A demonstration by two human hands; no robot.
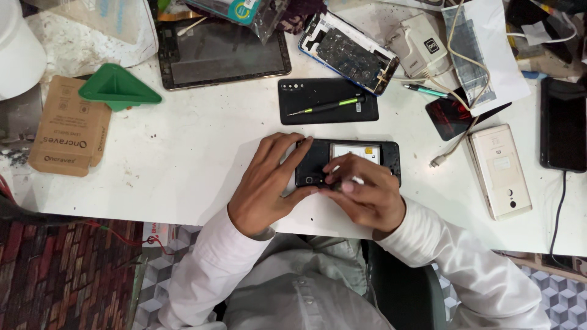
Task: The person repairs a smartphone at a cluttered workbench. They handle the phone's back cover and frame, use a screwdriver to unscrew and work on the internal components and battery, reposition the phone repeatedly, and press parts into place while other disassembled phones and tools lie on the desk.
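White worktable (183,171), patterned floor (55,275)

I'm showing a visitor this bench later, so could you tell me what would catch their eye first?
Both hands, left hand and right hand, grip an opened black phone at the table's near edge. Behind it, a screwdriver lies on a black back cover, and a green triangular tool sits far left.

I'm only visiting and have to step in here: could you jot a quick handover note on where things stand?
Left hand: steadies the opened black phone at its left end, on the white table.
Right hand: fingertips press on the phone's lower edge; no tool seen in its grip.
Done: the back is off, insides exposed.
Left: not reclosed. A black back cover with a green-handled screwdriver on it lies just behind.
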